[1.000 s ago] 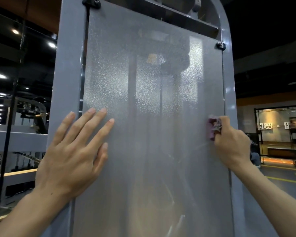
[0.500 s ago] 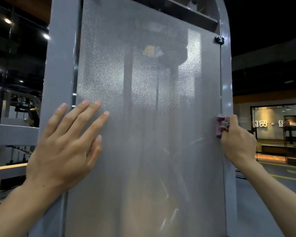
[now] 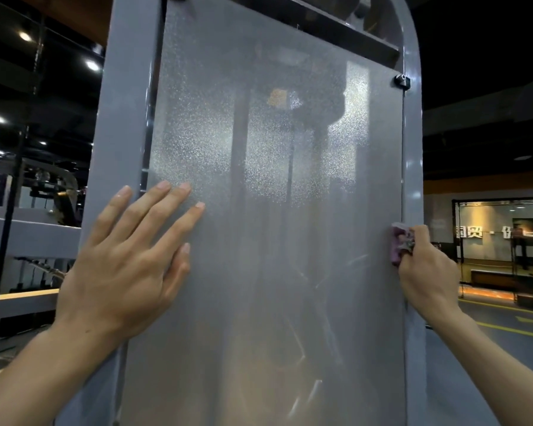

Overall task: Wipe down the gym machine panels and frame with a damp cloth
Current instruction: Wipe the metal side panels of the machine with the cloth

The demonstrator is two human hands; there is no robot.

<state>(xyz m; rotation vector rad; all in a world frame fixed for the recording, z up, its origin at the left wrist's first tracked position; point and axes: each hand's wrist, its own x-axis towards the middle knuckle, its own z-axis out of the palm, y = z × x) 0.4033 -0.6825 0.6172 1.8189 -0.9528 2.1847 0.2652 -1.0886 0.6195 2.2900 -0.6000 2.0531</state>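
A tall frosted translucent panel point(image 3: 277, 210) fills the middle of the head view, set in a grey metal frame point(image 3: 120, 133). My left hand point(image 3: 130, 259) lies flat with straight, spread fingers across the left frame post and the panel's left edge. My right hand point(image 3: 425, 269) grips a small bunched purple cloth point(image 3: 399, 242) and holds it against the panel's right edge, where it meets the right frame post point(image 3: 413, 167). A black bolt point(image 3: 402, 80) fixes the panel's upper right corner.
Other grey gym machines point(image 3: 34, 210) stand behind on the left under ceiling lights. On the right is open floor with yellow lines point(image 3: 505, 327) and a lit glass-fronted room point(image 3: 502, 238). Dark machine parts show faintly through the panel.
My right hand with the cloth has slid a little down and right along the panel's right edge. My left hand stays flat in the same place on the panel. The camera has shifted slightly.
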